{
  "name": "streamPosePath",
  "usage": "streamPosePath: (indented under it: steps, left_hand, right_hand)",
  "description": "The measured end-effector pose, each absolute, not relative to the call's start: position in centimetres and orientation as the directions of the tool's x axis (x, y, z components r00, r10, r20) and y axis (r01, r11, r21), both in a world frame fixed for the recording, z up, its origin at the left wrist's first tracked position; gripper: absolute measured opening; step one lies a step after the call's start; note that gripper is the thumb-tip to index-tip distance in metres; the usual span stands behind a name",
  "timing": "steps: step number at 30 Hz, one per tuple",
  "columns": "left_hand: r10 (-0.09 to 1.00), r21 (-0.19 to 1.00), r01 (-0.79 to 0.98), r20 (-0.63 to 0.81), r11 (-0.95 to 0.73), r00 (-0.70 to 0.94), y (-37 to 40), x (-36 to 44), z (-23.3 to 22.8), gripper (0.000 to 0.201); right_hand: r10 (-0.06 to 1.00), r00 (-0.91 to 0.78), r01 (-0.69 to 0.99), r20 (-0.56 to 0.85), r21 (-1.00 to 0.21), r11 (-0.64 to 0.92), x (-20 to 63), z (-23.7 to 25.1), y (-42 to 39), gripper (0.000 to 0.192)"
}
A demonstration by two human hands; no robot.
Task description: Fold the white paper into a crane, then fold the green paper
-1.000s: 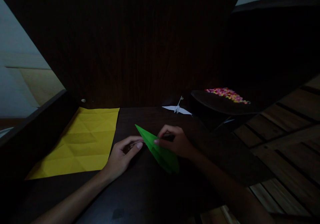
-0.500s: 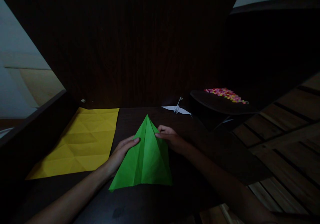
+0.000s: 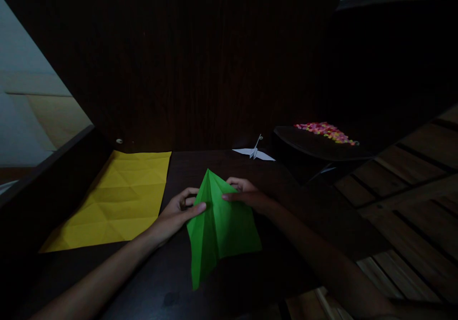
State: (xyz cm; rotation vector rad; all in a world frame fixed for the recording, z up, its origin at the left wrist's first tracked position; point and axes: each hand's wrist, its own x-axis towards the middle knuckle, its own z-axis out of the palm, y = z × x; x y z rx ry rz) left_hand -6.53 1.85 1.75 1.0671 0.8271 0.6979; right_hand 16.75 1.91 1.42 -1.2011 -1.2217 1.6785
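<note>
A creased sheet of green paper [image 3: 234,227], folded to a point at its top, is held up between my two hands over the dark table. My left hand [image 3: 181,211] pinches its left edge, thumb in front and fingers partly behind. On the opposite edge my right hand [image 3: 246,193] grips the paper, its thumb lying on the front face and its fingers curled behind. The sheet's lower left corner hangs down, bent along a central crease. To the left lies a yellow sheet of paper [image 3: 121,196] with a grid of creases.
A white folded paper crane [image 3: 253,153] stands at the back of the dark table [image 3: 171,272]. Small pink, red and yellow pieces [image 3: 325,131] lie on a dark curved shelf [image 3: 307,146] at the right. A raised wooden edge [image 3: 46,174] borders the left side.
The green paper's left part has swung inward and its lower left corner now hangs down. Its right part has spread outward. My left thumb has shifted slightly right.
</note>
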Motion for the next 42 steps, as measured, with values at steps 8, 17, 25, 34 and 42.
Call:
streamPosePath:
  steps: [8,17,25,34,42]
  left_hand:
    - [0.899,0.987,0.083,-0.16,0.138,0.408,2.7,-7.1,0.3,0.062]
    - [0.703,0.488,0.541,0.248,-0.685,0.667,1.9,-7.6,0.1,0.03]
    - [0.595,0.315,0.51,0.316,-0.801,0.739,1.1,-7.4,0.1,0.027]
    - [0.579,0.312,0.502,0.249,-0.807,0.776,1.2,-7.1,-0.4,0.034]
    - [0.613,0.262,0.557,0.258,-0.788,0.747,0.9,-7.1,-1.1,0.054]
  right_hand:
    - [0.929,-0.353,0.381,-0.111,-0.924,0.035,17.3,0.7,2.2,0.024]
    - [0.948,-0.298,0.803,0.116,-0.506,0.314,17.2,1.1,1.4,0.018]
    - [0.922,-0.353,0.875,0.159,-0.292,0.386,16.4,0.8,1.1,0.014]
    - [0.901,-0.337,0.9,0.272,-0.19,0.393,14.8,-0.5,1.1,0.023]
    - [0.862,-0.402,0.875,0.309,-0.147,0.461,14.7,-0.1,1.0,0.02]
